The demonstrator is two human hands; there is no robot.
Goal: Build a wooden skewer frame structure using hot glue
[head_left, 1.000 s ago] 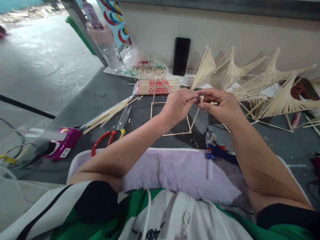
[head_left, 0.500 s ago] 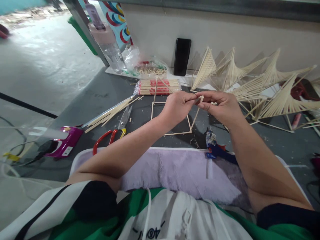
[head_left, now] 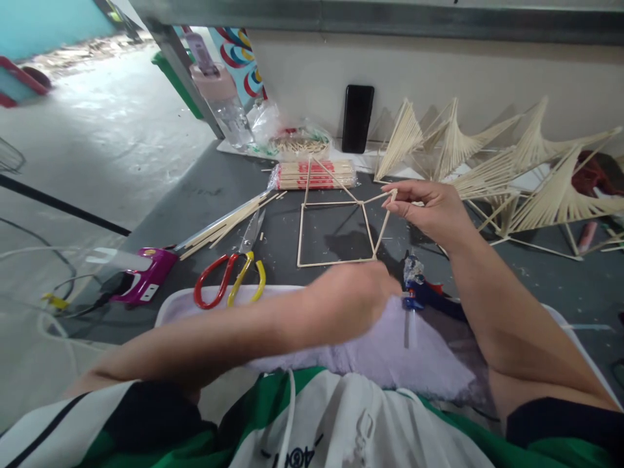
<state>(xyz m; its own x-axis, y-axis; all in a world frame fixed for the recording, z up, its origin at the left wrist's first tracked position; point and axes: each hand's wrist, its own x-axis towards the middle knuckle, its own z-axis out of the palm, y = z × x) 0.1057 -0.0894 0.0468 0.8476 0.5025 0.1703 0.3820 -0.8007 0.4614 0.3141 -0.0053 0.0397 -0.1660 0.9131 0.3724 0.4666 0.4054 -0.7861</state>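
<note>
A frame of thin wooden sticks (head_left: 301, 235) rests on the grey table, a square base with slanting sticks joined at peaks. My right hand (head_left: 431, 207) pinches the peak at its right side, where two sticks meet. Blurred by motion, my left hand (head_left: 348, 296) hovers over the front edge of the lilac-lined tray, just below the frame's near corner; its fingers are smeared. Close to that hand's right lies a blue glue gun (head_left: 423, 294), partly over the tray edge, with a clear glue stick hanging beneath it.
Red-and-yellow-handled scissors (head_left: 249, 242), loose sticks (head_left: 221, 224) and a purple power block (head_left: 143, 276) lie to the left. Behind are a stick pack (head_left: 314, 174), a bottle (head_left: 227, 107) and an upright phone (head_left: 357, 119). Finished-looking stick structures (head_left: 529, 156) stand at right.
My left hand has left the frame's right peak and moved down toward the glue gun. My right hand still pinches the peak. The view has shifted slightly.
</note>
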